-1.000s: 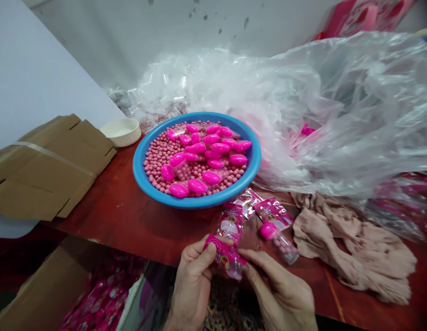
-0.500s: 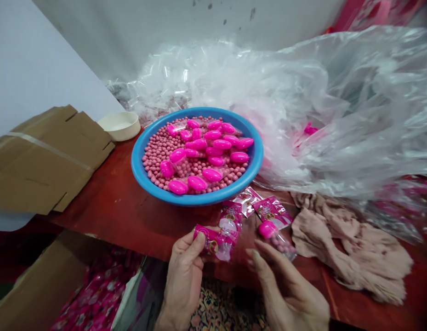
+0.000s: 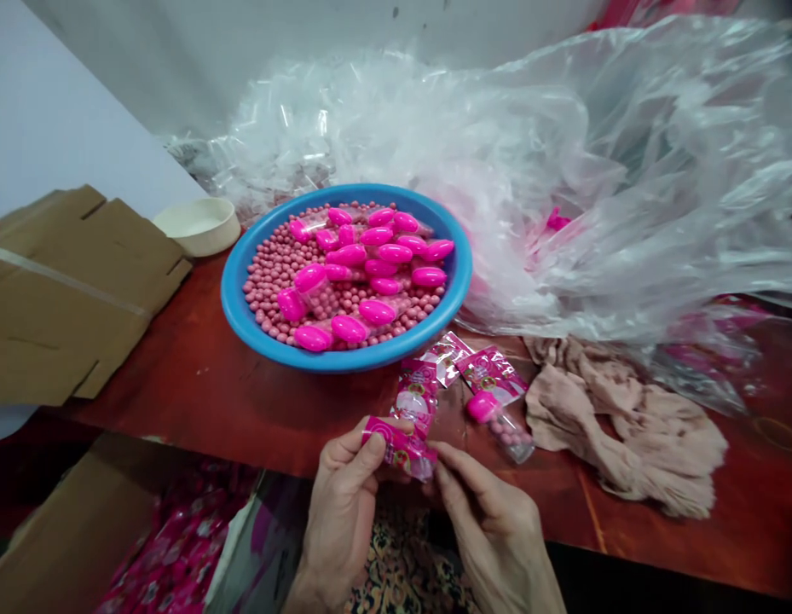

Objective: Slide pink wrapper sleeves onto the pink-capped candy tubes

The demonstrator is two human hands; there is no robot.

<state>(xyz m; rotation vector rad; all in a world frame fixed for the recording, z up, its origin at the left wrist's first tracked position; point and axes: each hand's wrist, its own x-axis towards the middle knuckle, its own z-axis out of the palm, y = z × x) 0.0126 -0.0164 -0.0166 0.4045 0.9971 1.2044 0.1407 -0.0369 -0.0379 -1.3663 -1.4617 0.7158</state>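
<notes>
A small printed pink packet with a clear window is pinched between the thumb and fingers of my left hand. At its right end, the thumb and forefinger of my right hand close on the packet's edge. Just behind it lies another pink packet on the red table. A silvery-backed packet and a third pink packet rest farther right. Beside my right hand, a clear tube with a bright pink cap holds pink balls.
A blue basin of pink balls carries several pink-capped tubes. Clear plastic sheeting heaps behind it. A beige cloth lies right; folded cardboard and a white bowl stand left. Below is a box of pink packets.
My right hand has moved left and its fingertips have come together at the packet's right end. My left hand keeps its hold, with the packet tilted differently. The view has shifted slightly.
</notes>
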